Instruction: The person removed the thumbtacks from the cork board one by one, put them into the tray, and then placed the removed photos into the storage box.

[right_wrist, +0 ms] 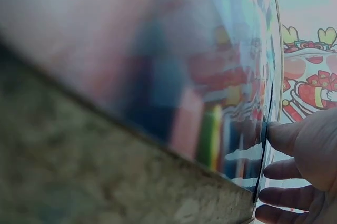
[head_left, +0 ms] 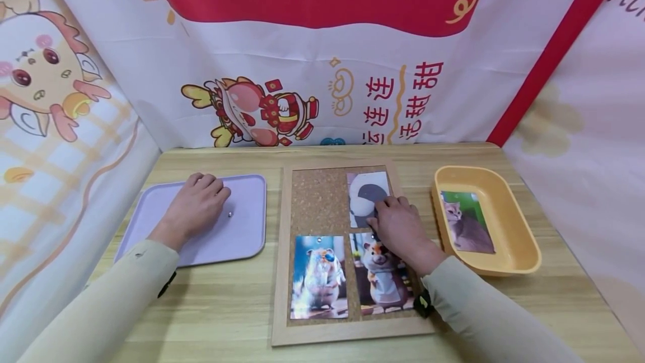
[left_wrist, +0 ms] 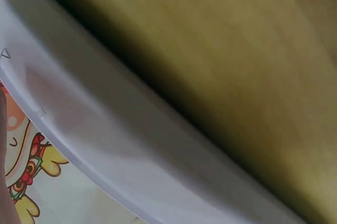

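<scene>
Over the lavender tray [head_left: 242, 240] my left hand [head_left: 199, 203] has its fingertips pointing down; whatever lies beneath them is hidden. A small shiny tack [head_left: 230, 214] lies on the tray beside that hand. My right hand [head_left: 403, 231] rests on the cork board [head_left: 317, 200], its fingers touching the lower right of a white-and-grey photo [head_left: 370, 192]. In the right wrist view, the thumb and fingers [right_wrist: 287, 197] are spread. Below are two hamster photos: one with a blue background [head_left: 319, 279], and one with an apron [head_left: 385, 282], partly under the right hand.
A yellow basin [head_left: 514, 228] stands to the right of the board and holds a cat photo [head_left: 466, 223]. The board's wooden frame [head_left: 282, 251] borders the cork. A printed cloth [head_left: 302, 71] hangs behind the wooden table [head_left: 221, 307].
</scene>
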Demonstrator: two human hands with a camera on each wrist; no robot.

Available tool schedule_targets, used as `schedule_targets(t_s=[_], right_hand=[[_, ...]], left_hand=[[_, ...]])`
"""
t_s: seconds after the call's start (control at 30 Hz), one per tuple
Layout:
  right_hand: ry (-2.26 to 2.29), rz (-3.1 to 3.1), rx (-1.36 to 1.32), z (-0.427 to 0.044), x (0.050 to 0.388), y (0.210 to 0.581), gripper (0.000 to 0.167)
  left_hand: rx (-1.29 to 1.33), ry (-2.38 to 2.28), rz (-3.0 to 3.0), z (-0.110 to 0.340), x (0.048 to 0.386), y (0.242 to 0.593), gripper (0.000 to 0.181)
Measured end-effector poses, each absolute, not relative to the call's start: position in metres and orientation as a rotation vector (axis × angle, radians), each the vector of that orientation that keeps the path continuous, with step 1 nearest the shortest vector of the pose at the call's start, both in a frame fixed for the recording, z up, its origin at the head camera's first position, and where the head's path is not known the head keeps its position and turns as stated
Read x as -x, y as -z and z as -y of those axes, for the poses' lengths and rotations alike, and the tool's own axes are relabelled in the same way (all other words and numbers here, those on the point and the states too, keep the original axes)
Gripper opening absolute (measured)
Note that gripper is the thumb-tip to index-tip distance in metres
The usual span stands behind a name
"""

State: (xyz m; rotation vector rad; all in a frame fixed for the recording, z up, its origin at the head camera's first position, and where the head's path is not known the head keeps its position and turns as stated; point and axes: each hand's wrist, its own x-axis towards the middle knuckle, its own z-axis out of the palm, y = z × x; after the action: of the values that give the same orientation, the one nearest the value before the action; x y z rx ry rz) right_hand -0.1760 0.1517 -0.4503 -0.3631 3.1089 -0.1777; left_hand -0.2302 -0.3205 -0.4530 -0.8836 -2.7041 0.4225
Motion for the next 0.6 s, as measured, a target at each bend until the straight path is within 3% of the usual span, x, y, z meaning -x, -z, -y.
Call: schedule_targets(t_s=[0.17, 0.43, 0.6], right_hand=[[0.201, -3.104, 0.368, -0.155, 0.178, 0.448, 0.046], [0.404, -3.101, 0.368, -0.163, 0.186, 0.436, 0.030], [0.558, -3.000, 0.262, -0.171, 0.196, 0.425, 0.039]], left_hand=[[0.814, -0.315, 2.716, 0.300, 0.229, 0.444, 0.020], [0.872, -0.019, 2.616, 0.218, 0.222, 0.428, 0.020], [0.904, 0.125, 2.640, 0.173, 0.219, 0.429, 0.019]])
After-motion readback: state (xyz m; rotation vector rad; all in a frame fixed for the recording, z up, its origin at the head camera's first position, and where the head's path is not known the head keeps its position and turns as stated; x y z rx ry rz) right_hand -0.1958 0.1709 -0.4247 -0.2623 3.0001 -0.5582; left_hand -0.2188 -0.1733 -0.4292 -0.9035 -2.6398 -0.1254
